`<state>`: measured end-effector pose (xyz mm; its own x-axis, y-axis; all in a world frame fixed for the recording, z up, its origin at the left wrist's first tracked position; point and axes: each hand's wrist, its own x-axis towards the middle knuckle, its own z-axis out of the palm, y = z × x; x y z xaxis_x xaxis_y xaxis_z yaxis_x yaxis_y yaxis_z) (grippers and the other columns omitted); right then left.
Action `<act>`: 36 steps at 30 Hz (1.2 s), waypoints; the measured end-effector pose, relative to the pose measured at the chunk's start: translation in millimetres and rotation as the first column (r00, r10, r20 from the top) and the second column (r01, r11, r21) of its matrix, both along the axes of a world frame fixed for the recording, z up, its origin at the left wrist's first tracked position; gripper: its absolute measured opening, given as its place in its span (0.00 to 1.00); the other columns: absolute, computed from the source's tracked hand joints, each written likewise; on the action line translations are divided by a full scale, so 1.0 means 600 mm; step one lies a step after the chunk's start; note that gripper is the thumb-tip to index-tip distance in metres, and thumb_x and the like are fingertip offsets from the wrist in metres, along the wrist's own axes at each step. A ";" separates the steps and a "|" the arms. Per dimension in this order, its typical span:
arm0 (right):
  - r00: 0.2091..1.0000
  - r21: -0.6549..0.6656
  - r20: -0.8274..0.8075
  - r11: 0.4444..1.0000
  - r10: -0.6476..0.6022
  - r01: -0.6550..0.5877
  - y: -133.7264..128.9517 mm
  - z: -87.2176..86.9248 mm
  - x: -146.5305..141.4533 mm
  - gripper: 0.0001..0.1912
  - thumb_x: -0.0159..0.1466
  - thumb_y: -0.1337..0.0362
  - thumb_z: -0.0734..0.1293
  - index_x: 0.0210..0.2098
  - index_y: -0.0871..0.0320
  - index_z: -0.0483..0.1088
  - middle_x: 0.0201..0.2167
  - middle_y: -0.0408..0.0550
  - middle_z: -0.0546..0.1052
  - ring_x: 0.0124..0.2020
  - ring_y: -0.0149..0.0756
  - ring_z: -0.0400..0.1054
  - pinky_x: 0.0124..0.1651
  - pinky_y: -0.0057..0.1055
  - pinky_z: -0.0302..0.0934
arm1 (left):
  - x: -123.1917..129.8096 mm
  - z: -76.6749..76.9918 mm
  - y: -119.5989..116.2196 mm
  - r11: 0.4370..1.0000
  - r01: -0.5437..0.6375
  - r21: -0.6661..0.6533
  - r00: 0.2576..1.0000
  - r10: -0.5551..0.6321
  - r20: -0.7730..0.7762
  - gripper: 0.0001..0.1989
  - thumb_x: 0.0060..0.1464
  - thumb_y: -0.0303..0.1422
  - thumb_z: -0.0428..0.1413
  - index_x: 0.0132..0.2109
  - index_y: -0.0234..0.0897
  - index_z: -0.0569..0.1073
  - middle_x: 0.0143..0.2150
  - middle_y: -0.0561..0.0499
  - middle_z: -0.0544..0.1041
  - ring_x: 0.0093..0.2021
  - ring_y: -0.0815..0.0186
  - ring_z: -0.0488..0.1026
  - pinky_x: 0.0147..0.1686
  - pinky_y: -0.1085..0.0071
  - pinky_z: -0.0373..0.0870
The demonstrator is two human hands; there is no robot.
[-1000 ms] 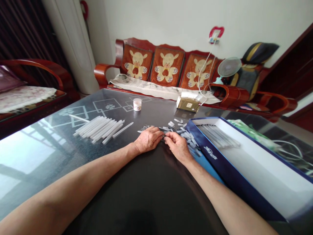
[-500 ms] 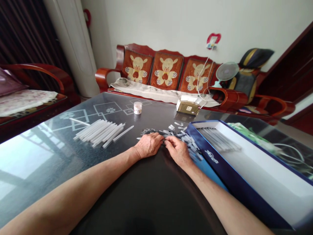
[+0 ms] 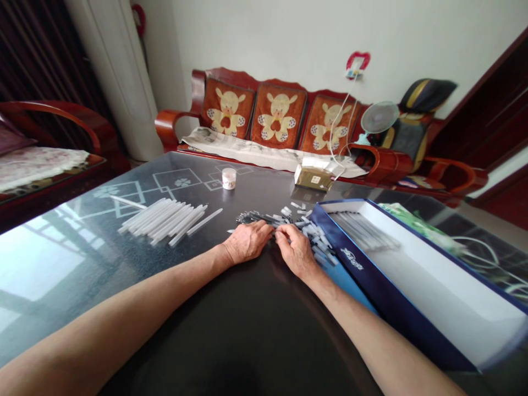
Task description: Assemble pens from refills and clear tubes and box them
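My left hand (image 3: 249,241) is closed low over the dark table around what looks like a pen, mostly hidden by the fingers. A pale tip (image 3: 231,231) pokes out on its left. Close beside it, my right hand (image 3: 295,248) pinches with thumb and forefinger at the pen's other end; what lies in the pinch is too small to make out. Just beyond the left hand is a bunch of thin dark-tipped pen refills (image 3: 248,216). Many small translucent pen caps (image 3: 323,240) lie scattered to the right. White pen barrels (image 3: 163,218) form a pile on the left.
An open blue box (image 3: 416,313) with a row of pens (image 3: 363,231) inside stands at the right. Farther back are a small white jar (image 3: 229,179) and a tissue box (image 3: 313,177). A green-white bag (image 3: 421,223) lies past the blue box. A wooden sofa (image 3: 173,129) stands behind the table.
The view has shifted slightly, so everything sits a little farther left and higher. Both hands stay together, and the gap between their fingertips looks a bit smaller.
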<state>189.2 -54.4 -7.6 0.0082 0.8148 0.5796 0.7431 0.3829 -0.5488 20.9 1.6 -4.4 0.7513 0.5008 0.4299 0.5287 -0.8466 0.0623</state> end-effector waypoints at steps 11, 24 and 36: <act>0.996 0.011 0.008 0.996 0.089 -0.089 -0.009 0.002 -0.002 0.04 0.60 0.66 0.63 0.32 0.57 0.70 0.29 0.45 0.75 0.30 0.34 0.70 0.36 0.30 0.64 | -0.005 -0.009 -0.027 0.996 -0.082 -0.044 0.995 0.084 0.048 0.12 0.66 0.31 0.43 0.43 0.34 0.70 0.37 0.47 0.73 0.38 0.62 0.71 0.44 0.64 0.69; 0.994 0.011 0.016 0.994 0.112 -0.112 -0.008 0.002 -0.004 0.04 0.61 0.66 0.63 0.34 0.56 0.70 0.32 0.47 0.76 0.32 0.34 0.71 0.37 0.30 0.66 | -0.012 0.002 -0.046 0.985 -0.170 -0.019 0.985 0.170 0.004 0.12 0.65 0.33 0.43 0.44 0.36 0.71 0.37 0.47 0.73 0.38 0.62 0.71 0.35 0.68 0.70; 0.989 0.025 -0.072 0.991 0.130 -0.129 -0.012 0.004 -0.004 0.05 0.64 0.63 0.63 0.36 0.56 0.69 0.33 0.46 0.75 0.33 0.34 0.71 0.37 0.29 0.66 | -0.014 0.005 -0.035 0.997 -0.070 0.022 0.984 0.065 0.168 0.14 0.66 0.32 0.42 0.43 0.34 0.72 0.36 0.46 0.73 0.37 0.62 0.69 0.41 0.66 0.68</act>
